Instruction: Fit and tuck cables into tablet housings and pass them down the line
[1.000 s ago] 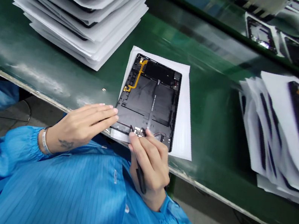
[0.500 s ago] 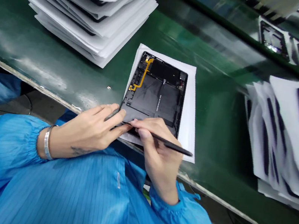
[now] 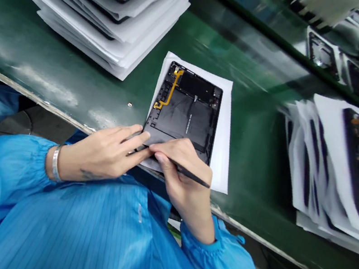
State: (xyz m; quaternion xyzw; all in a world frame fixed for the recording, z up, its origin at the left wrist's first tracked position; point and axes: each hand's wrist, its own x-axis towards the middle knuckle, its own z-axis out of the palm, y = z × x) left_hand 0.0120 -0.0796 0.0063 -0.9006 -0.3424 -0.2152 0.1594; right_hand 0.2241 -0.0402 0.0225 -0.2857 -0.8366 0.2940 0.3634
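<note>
your right hand (image 3: 186, 177) pinches a thin black stylus-like tool (image 3: 190, 174), its tip at the near edge of the open black tablet frame (image 3: 185, 112) lying on a white foam sheet (image 3: 223, 151). your left hand (image 3: 107, 152) presses flat there, fingers extended; the exact contact point seems hidden.

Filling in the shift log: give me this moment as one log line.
left hand: fingertips on tablet frame near edge | right hand: holds thin black tool | frame on white sheet | green bench
</note>
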